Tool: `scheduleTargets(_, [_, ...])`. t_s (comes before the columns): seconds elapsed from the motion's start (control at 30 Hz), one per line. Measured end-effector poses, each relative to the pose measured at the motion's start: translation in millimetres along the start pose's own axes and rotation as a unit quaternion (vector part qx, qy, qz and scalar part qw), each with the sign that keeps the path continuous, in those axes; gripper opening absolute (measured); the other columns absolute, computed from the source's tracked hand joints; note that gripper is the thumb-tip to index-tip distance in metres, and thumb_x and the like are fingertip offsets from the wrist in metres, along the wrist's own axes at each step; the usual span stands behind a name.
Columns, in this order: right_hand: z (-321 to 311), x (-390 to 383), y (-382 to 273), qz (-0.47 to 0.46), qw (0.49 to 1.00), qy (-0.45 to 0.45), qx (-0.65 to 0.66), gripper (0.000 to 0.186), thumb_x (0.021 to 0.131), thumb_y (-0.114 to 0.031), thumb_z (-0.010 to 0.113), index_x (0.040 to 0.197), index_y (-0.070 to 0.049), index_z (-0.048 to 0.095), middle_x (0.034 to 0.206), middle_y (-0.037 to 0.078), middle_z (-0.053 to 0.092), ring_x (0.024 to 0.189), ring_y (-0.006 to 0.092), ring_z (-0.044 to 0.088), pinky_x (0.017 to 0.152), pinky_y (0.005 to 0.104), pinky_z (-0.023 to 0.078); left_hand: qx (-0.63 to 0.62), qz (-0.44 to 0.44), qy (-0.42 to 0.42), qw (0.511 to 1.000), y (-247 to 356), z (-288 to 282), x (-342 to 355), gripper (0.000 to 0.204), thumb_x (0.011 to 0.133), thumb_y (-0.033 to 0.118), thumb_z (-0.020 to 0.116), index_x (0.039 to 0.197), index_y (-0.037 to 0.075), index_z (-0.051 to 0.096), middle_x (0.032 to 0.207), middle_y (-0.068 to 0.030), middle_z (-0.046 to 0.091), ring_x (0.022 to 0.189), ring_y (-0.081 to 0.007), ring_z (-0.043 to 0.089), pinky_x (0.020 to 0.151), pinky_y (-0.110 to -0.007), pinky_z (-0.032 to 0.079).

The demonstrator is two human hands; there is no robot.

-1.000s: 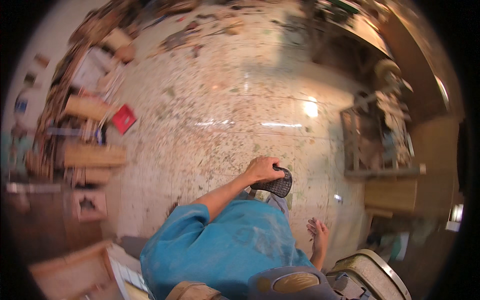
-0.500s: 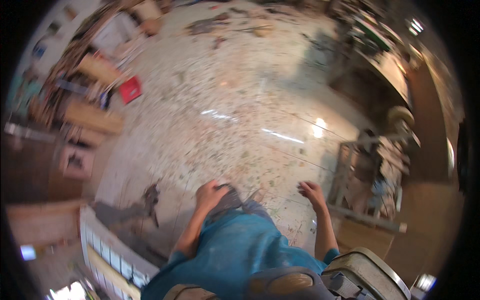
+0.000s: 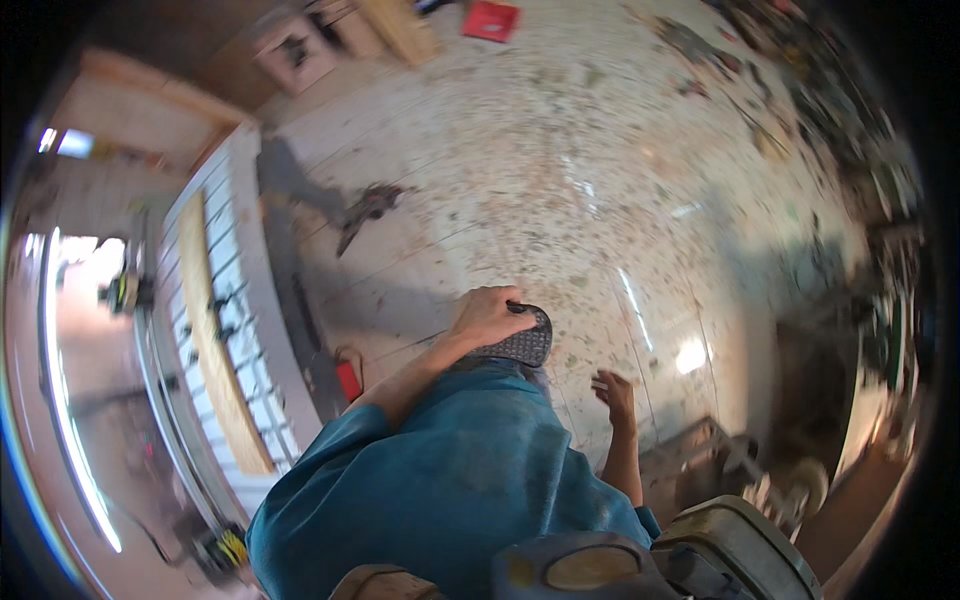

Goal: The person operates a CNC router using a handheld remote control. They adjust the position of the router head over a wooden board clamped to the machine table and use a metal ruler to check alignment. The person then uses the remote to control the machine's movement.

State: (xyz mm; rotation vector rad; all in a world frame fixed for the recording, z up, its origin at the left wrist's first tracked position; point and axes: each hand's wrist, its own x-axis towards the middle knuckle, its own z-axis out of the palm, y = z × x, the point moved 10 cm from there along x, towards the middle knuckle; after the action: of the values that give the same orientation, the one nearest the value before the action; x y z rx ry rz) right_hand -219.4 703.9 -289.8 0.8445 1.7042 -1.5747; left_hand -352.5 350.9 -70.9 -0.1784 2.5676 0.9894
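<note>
My left hand (image 3: pixel 490 318) is closed on the edge of a black pad (image 3: pixel 527 345) with a rounded end and a dimpled surface, held in front of my waist. What kind of thing the pad is, I cannot make out. Off to the right, my right hand (image 3: pixel 615 394) hangs over the floor, its fingers loosely bent and apart, holding nothing. A blue-green shirt (image 3: pixel 460 440) covers my body between the two arms.
At the left stands a machine with a slotted white bed (image 3: pixel 240 270), a long wooden strip (image 3: pixel 215 340) lying on it. A dark object (image 3: pixel 370 208) and a red case (image 3: pixel 490 20) lie on the debris-strewn floor (image 3: pixel 520 200). A wheeled frame (image 3: pixel 700 455) stands at right.
The view has swung left, bringing the slotted machine bed nearer and pushing the wheeled frame to the lower right. The black pad in my left hand shows more fully.
</note>
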Motion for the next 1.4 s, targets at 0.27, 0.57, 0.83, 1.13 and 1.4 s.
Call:
scheduleTargets(0.27, [-29.0,34.1,55.7,0.134,0.958,0.032,-0.252,0.037,0.092,-0.03,0.065,0.115,-0.002,0.069,0.095,0.012,0.074,0.073,0.0196,0.069,0.06,0.0324,0.052,-0.045,-0.122,0.058,0.99,-107.7,-68.7,-31.7,0.049,0.072,0.046,0.07,0.097,0.005,0.074,0.089,-0.0206,0.072,0.086,-0.0346,0.07,0.08,-0.042,0.054])
scheduleTargets(0.57, [103.0,79.0,-61.7,0.083,0.964,0.053,-0.247,0.025,0.089,-0.021,0.065,0.102,0.0,0.07,0.082,0.009,0.069,0.063,0.0179,0.065,0.053,0.0316,0.05,-0.148,-0.172,0.119,0.967,-243.4,-174.5,-29.7,0.048,0.072,0.048,0.069,0.096,0.007,0.075,0.093,-0.0205,0.073,0.089,-0.0372,0.07,0.081,-0.044,0.054])
scheduleTargets(0.83, [323.6,209.0,-218.9,-0.091,0.867,-0.152,-0.465,0.016,0.085,-0.015,0.068,0.094,-0.003,0.075,0.074,0.008,0.069,0.062,0.015,0.065,0.054,0.0293,0.051,-0.212,-0.33,0.255,0.884,-393.1,-246.7,-81.6,0.053,0.07,0.055,0.068,0.095,0.008,0.075,0.088,-0.0217,0.072,0.085,-0.04,0.07,0.078,-0.047,0.054])
scheduleTargets(1.13, [613.2,451.4,-376.2,-0.254,0.647,-0.301,-0.653,0.034,0.086,-0.029,0.075,0.104,-0.001,0.075,0.085,0.013,0.075,0.072,0.0193,0.071,0.065,0.0356,0.056,-0.353,-0.529,0.246,0.731,-426.5,-257.1,-86.0,0.051,0.074,0.05,0.068,0.096,0.004,0.075,0.087,-0.023,0.072,0.083,-0.0344,0.071,0.076,-0.044,0.054])
scheduleTargets(1.4, [909.5,545.9,-312.7,-0.269,0.403,-0.393,-0.782,0.096,0.073,-0.043,0.084,0.149,-0.004,0.04,0.14,0.032,0.051,0.128,0.0437,0.053,0.106,0.0488,0.045,-0.403,-0.648,0.146,0.63,-404.0,-181.7,-43.6,0.058,0.075,0.06,0.064,0.098,0.008,0.075,0.095,-0.0195,0.074,0.091,-0.0358,0.071,0.081,-0.043,0.054])
